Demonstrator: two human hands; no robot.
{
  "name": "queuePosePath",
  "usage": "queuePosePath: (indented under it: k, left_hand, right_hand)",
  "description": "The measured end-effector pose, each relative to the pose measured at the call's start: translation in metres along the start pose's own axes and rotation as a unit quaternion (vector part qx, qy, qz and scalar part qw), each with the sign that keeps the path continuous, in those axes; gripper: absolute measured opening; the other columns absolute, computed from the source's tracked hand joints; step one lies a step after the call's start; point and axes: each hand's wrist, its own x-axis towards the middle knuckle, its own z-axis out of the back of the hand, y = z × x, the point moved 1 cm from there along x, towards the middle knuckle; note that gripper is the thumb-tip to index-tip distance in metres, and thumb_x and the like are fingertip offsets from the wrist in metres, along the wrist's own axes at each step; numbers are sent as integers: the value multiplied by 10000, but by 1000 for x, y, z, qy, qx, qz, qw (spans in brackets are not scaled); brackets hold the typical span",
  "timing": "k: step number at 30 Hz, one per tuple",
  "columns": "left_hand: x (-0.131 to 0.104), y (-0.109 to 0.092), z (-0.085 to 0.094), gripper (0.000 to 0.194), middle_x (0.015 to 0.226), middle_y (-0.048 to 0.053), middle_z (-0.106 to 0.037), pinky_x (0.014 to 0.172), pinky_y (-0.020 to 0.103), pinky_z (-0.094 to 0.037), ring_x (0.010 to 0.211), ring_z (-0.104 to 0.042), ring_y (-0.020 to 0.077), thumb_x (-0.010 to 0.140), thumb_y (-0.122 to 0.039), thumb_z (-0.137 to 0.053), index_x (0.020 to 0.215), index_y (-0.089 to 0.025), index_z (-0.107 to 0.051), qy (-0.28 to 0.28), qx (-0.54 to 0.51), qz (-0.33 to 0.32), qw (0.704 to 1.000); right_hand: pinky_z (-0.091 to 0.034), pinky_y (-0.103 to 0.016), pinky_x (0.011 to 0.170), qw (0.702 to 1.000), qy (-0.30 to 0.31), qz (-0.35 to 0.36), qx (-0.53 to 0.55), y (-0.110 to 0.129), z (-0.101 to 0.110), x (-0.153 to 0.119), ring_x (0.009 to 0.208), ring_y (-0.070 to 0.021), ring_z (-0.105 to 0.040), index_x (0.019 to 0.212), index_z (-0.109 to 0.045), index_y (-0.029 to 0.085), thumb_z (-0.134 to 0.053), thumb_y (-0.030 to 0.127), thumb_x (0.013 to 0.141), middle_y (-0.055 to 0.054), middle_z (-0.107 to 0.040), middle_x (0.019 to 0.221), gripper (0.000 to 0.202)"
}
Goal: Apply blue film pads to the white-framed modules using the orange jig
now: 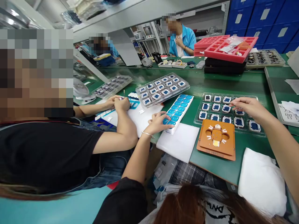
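Observation:
My left hand (158, 123) rests at the near end of a stack of white sheets with blue rounded stickers (181, 107), thumb and forefinger apart on the top sheet, other fingers curled. Over a clear plastic tray (199, 116) hovers my right hand (246, 107), its fingers stretched leftward and slightly parted; I see nothing held in it. Several white-framed parts with dark blue centres (216, 107) sit in the tray's pockets. In front of the tray lies an orange fixture plate (203, 141) with a shaped recess and small white pieces around it.
At my left a co-worker's hands (121, 102) work over blue and white sheets. A second filled clear tray (163, 87) lies farther back. White foam sheet (178, 141) and white cloth (261, 180) lie near the front edge. Red trays (231, 48) are stacked behind.

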Motion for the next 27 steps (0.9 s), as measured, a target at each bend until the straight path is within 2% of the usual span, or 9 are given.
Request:
queuePosePath:
  k: [5, 9, 13, 17, 22, 25, 27]
  left_hand:
    - [1, -10, 1, 406, 1462, 63, -405, 1040, 606, -341, 1343, -276, 418, 665, -534, -770, 936, -249, -668, 12, 8, 11, 1000]
    - [1, -13, 4, 471, 1468, 82, -362, 1049, 607, -323, 1346, -262, 419, 635, -536, -784, 971, -237, -647, 10, 10, 36, 999]
    - [0, -15, 6, 466, 1465, 85, -353, 1059, 592, -319, 1355, -249, 416, 630, -561, -775, 934, -229, -655, 23, 9, 56, 998]
    - [-3, -21, 8, 425, 1440, 79, -377, 1046, 546, -345, 1344, -288, 392, 623, -518, -798, 893, -230, -640, 21, 4, 69, 997]
    - [-17, -33, 4, 318, 1364, 91, -460, 978, 505, -367, 1288, -378, 360, 714, -403, -768, 877, -215, -569, -43, 9, 70, 997]
    - [-35, -41, 0, 228, 1134, 77, -602, 966, 500, -343, 1159, -513, 302, 824, -308, -671, 979, -222, -526, -82, 14, 57, 995]
    - [-49, -49, -1, 252, 977, 41, -643, 943, 474, -357, 1016, -596, 257, 847, -243, -634, 1055, -223, -494, -123, 3, 23, 992]
  right_hand:
    - [-510, -424, 839, 1000, 8, 7, -17, -6, 0, 2, 940, -265, -662, 801, -702, 264, -641, 442, 757, -48, -730, 1030, 193]
    - [-523, -389, 753, 999, 13, 25, -29, -11, 1, 5, 929, -268, -664, 832, -706, 258, -661, 496, 746, -62, -729, 1049, 257]
    - [-509, -352, 682, 999, 3, 24, -36, -12, 2, 6, 920, -272, -666, 859, -713, 233, -681, 510, 742, -74, -731, 1045, 302]
    - [-475, -318, 649, 999, 9, 17, -49, -9, 1, 5, 915, -259, -665, 829, -721, 237, -669, 485, 770, -68, -730, 1040, 260]
    - [-438, -297, 628, 998, 11, 23, -60, -7, 0, 4, 890, -249, -668, 822, -723, 217, -688, 481, 758, -79, -731, 1000, 274]
    - [-440, -291, 637, 998, 14, 25, -57, -8, -1, 5, 865, -236, -678, 868, -716, 209, -713, 480, 743, -77, -739, 966, 298]
    - [-448, -288, 645, 999, 16, 23, -43, -10, -2, 6, 843, -223, -685, 942, -699, 200, -726, 447, 744, -80, -745, 949, 318]
